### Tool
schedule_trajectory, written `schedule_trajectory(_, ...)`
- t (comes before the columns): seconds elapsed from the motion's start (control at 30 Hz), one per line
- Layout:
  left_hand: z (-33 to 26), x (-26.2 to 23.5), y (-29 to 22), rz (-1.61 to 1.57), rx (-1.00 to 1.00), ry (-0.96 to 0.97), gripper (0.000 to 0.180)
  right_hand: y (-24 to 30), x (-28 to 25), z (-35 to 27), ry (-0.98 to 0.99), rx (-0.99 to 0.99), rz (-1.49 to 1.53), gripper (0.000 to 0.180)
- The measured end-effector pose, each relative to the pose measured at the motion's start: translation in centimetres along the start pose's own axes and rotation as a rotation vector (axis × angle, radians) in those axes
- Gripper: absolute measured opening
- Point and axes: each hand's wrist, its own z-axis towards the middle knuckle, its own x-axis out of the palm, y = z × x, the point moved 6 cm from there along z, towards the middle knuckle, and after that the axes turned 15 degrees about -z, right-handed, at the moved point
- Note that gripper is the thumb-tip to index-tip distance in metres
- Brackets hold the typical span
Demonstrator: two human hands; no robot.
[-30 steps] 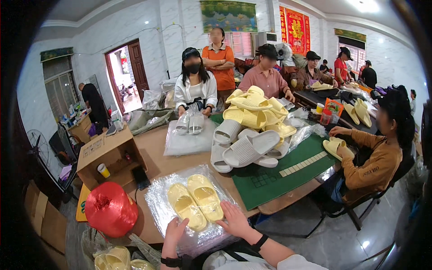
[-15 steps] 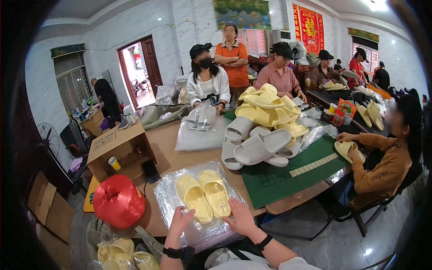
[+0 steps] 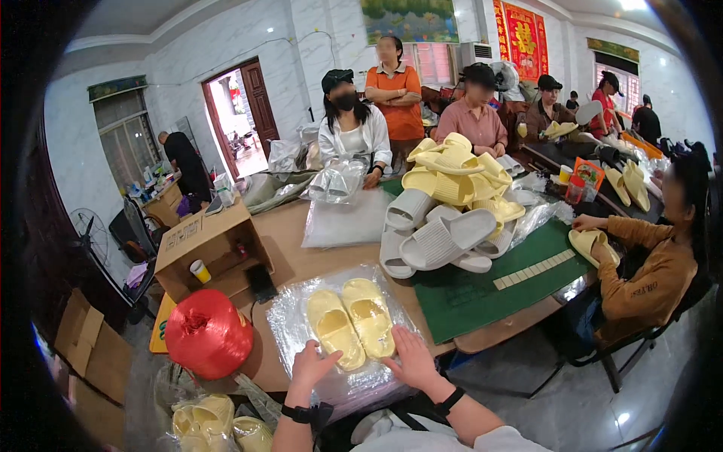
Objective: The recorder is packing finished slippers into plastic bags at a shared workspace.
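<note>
A pair of pale yellow slippers lies side by side in front of me, the left slipper [image 3: 333, 331] and the right slipper [image 3: 369, 316] with toes pointing away. Under them is a stack of clear plastic bags [image 3: 282, 316]; whether the pair is inside the top bag I cannot tell. My left hand [image 3: 313, 366] rests by the left slipper's heel, fingers apart. Along the outer side of the right slipper lies my right hand [image 3: 413, 360], its fingers stretched out flat. Neither hand grips anything.
A red twine roll [image 3: 208, 335] and an open cardboard box [image 3: 203, 237] stand to the left. A pile of grey and yellow slippers [image 3: 452, 233] rises by a green mat [image 3: 482, 290]. Bagged yellow slippers [image 3: 207, 422] sit low at left. Several co-workers surround the tables.
The whole view has shifted slightly to the left, so things appear further right. My hands stay beside the slippers. Across the table, the person in white has shifted the bagged grey slippers slightly.
</note>
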Motion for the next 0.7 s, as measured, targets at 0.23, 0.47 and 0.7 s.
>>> schedule_trajectory(0.23,1.9,0.5,2.0,0.025,0.043,0.054,0.073,-0.1,-1.0,0.2,-0.033,0.002,0.005,0.078)
schedule_trajectory(0.47,1.8,3.6,2.3,-0.891,-0.164,0.336,0.060,-0.1,0.1,-0.3,-0.028,-0.016,0.005,0.078)
schedule_trajectory(0.7,0.9,5.4,2.6,-1.298,-0.117,0.387,0.047,-0.2,-0.9,-0.1,0.033,0.037,0.093,0.076)
